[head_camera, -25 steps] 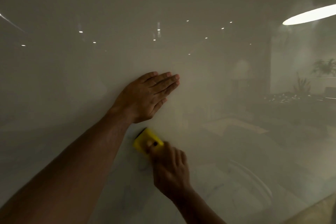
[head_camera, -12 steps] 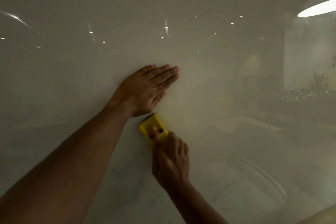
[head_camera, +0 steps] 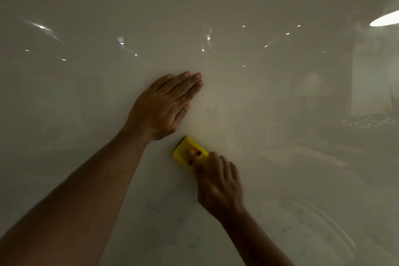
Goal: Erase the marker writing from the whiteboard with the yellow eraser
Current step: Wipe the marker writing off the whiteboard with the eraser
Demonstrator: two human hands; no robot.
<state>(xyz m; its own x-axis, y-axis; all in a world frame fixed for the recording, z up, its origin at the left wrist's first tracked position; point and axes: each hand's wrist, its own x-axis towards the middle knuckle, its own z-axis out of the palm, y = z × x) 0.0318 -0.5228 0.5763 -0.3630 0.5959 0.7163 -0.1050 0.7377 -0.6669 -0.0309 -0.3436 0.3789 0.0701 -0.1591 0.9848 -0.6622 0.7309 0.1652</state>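
My right hand [head_camera: 218, 185] grips the yellow eraser [head_camera: 189, 152] against the whiteboard [head_camera: 280, 114], just below my flat, spread left hand [head_camera: 164, 106]. Faint marker writing [head_camera: 172, 201] remains lower down; light pressure risks smearing it, I think.

Right hand [head_camera: 218, 183] gripping yellow eraser [head_camera: 187, 153] against whiteboard [head_camera: 86, 97]

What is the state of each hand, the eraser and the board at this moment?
left hand: flat on the whiteboard, fingers straight.
right hand: holds the yellow eraser, blurred.
yellow eraser: against the board, just below the left hand.
whiteboard: glossy, faint marker traces low down.
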